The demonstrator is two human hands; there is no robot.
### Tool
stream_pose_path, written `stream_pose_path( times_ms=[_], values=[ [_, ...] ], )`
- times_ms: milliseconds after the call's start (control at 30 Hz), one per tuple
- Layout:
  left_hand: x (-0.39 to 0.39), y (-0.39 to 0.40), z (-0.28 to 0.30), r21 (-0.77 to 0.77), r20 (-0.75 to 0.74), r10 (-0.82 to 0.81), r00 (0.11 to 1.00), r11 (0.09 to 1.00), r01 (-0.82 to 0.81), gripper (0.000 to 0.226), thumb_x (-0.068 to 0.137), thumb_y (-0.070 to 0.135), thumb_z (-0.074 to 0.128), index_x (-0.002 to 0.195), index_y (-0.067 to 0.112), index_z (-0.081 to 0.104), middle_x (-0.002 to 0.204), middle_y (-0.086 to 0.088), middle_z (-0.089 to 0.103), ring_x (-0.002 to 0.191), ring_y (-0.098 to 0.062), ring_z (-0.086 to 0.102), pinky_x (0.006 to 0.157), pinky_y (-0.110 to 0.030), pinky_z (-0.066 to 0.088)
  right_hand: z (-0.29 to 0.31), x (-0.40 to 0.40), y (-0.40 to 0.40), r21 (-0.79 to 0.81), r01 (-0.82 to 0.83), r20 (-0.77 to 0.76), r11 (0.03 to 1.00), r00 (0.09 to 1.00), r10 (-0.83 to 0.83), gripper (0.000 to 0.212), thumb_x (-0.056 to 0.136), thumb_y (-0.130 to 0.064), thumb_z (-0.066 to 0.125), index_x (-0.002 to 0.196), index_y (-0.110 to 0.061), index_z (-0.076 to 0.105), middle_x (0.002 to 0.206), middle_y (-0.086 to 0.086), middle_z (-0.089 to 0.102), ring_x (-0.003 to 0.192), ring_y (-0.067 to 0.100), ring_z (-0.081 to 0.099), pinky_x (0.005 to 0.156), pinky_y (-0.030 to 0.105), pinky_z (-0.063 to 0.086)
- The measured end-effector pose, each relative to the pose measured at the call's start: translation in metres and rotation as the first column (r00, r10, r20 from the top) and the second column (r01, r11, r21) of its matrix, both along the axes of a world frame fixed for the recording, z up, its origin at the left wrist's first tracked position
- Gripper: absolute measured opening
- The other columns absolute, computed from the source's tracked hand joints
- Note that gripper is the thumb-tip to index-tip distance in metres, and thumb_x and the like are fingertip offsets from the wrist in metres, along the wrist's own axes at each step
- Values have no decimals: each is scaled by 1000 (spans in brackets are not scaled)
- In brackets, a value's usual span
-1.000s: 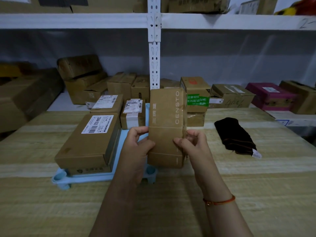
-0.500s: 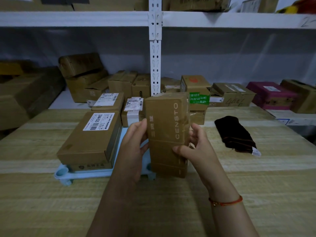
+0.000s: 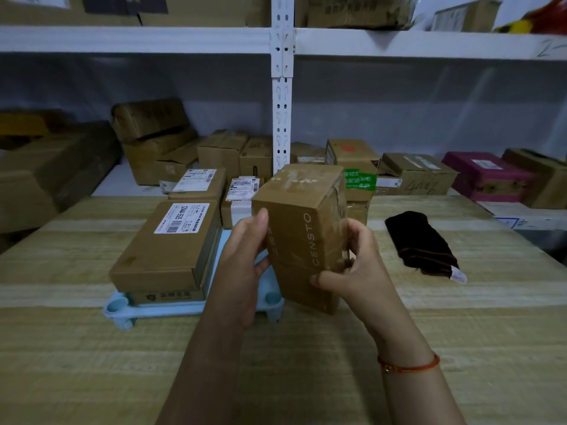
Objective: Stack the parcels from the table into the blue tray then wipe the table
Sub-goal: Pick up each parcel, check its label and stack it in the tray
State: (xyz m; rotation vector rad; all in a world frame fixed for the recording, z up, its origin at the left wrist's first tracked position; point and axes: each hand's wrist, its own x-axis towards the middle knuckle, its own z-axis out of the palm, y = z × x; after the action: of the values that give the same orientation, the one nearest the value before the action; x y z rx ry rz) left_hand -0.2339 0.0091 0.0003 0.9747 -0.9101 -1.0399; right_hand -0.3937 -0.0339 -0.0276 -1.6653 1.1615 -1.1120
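I hold a tall brown parcel marked CENSTO (image 3: 302, 228) in the air above the right end of the blue tray (image 3: 159, 309). My left hand (image 3: 242, 268) grips its left side, thumb up along the edge. My right hand (image 3: 352, 268) grips its right side and lower edge. In the tray lie a large flat parcel with a white label (image 3: 167, 246), a smaller labelled parcel (image 3: 196, 184) behind it and another taped one (image 3: 239, 204). A dark cloth (image 3: 420, 243) lies on the wooden table (image 3: 306, 363) to the right.
Parcels with a green label (image 3: 356, 173) stand stacked on the table behind the held one. Beyond the table's far edge a white shelf unit (image 3: 281, 87) holds many cardboard boxes and a magenta box (image 3: 487, 176).
Both hands have tilted the CENSTO parcel so that its top face now shows, and have raised it slightly. The left thumb has moved up along the box's edge.
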Motion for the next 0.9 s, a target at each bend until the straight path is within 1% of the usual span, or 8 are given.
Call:
stream_pose_path(
  times_ms=[200, 267, 367, 433, 533, 667, 767, 900],
  values=[
    [-12, -1, -3, 4, 58, -45, 997, 999, 45, 66, 63, 37, 70, 124, 27, 48, 110, 4, 68, 90, 0, 69, 64, -12, 53, 5, 8, 6, -37, 160, -57, 986, 985, -162, 99, 57, -38, 87, 139, -26, 33, 130, -5, 36, 119, 12, 42, 97, 34, 46],
    [-16, 0, -8, 51, 110, -57, 992, 997, 51, 77, 62, 41, 71, 133, 26, 44, 120, 1, 64, 101, -7, 66, 67, -14, 55, 4, 13, 7, 10, 218, -38, 976, 975, -217, 101, 50, -54, 82, 136, -26, 38, 129, -3, 41, 117, 14, 46, 94, 36, 49],
    [-14, 1, -16, 117, 188, -38, 982, 993, 16, 48, 84, 49, 60, 128, 30, 54, 121, 7, 64, 103, -6, 63, 74, -22, 52, -1, 16, 6, 196, 238, 150, 951, 952, -269, 92, 43, -68, 74, 124, -32, 49, 123, 2, 57, 108, 20, 61, 89, 46, 55],
    [-11, 2, -22, 134, 193, -36, 981, 991, 10, 33, 96, 44, 48, 123, 32, 59, 120, 9, 65, 108, -7, 61, 83, -29, 48, 0, 13, 8, 304, 177, 277, 936, 924, -265, 84, 50, -65, 74, 123, -29, 52, 113, 3, 66, 99, 20, 67, 82, 44, 57],
    [-7, 5, -25, 138, 152, -49, 987, 990, 28, 31, 100, 37, 42, 123, 33, 62, 120, 11, 67, 113, -11, 61, 90, -35, 49, 0, 12, 11, 354, 104, 396, 929, 884, -249, 64, 75, -55, 73, 124, -19, 54, 109, 4, 68, 95, 19, 68, 71, 37, 54],
    [-5, 10, -27, 159, 64, -76, 995, 985, 65, 31, 100, 31, 44, 125, 30, 63, 120, 8, 68, 115, -15, 61, 88, -37, 49, 0, 15, 14, 377, 10, 496, 926, 842, -211, 54, 81, -60, 65, 116, -19, 64, 110, 9, 73, 98, 27, 72, 86, 49, 57],
    [-5, 11, -28, 166, -22, -100, 995, 981, 102, 33, 100, 26, 43, 128, 23, 61, 121, 1, 69, 117, -18, 61, 90, -39, 50, 3, 14, 17, 365, -93, 565, 926, 813, -141, 41, 96, -53, 47, 94, -25, 76, 100, 9, 77, 93, 26, 74, 87, 46, 56],
    [-4, 12, -28, 134, -83, -150, 985, 978, 160, 44, 91, 29, 53, 133, 19, 56, 126, -5, 66, 115, -20, 63, 95, -40, 50, 4, 12, 16, 407, -124, 609, 905, 775, -168, 36, 98, -49, 46, 99, -23, 71, 96, 10, 77, 90, 27, 74, 85, 44, 57]
  ],
)
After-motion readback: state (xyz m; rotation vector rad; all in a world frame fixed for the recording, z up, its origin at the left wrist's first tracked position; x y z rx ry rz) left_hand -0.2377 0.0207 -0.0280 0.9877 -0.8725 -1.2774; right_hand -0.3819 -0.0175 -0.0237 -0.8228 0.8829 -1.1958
